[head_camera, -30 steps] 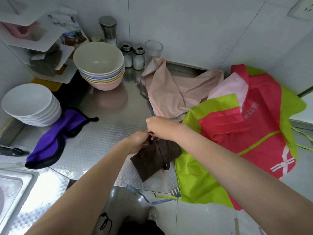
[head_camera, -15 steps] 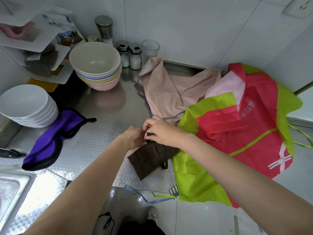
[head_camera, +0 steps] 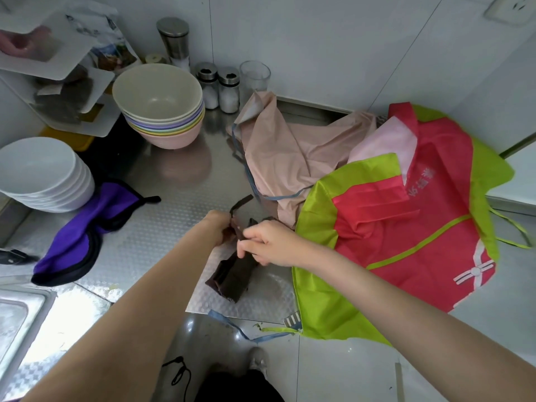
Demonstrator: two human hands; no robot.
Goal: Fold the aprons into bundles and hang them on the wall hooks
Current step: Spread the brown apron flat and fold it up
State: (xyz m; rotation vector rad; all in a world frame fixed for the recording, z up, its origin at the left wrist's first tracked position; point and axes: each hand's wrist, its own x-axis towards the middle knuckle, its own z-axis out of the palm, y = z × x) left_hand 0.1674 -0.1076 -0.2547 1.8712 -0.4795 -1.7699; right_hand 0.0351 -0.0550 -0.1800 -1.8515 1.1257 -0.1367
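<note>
White plates [head_camera: 37, 172] far left, purple apron [head_camera: 87, 230] beside them on the steel surface [head_camera: 174, 192]. Bowl stack [head_camera: 159, 105] at back. Mid: left hand [head_camera: 219, 227] fingers pinch the strap of the brown apron bundle [head_camera: 233, 274], right hand [head_camera: 269, 242] fingers curled round the bundle top. Beige apron [head_camera: 290, 152] behind, red/green apron [head_camera: 406, 227] spread at right

left grip [head_camera: 221, 227]: fingers curled, pinching | right grip [head_camera: 268, 242]: fingers curled, pinching | forearms converge
</note>
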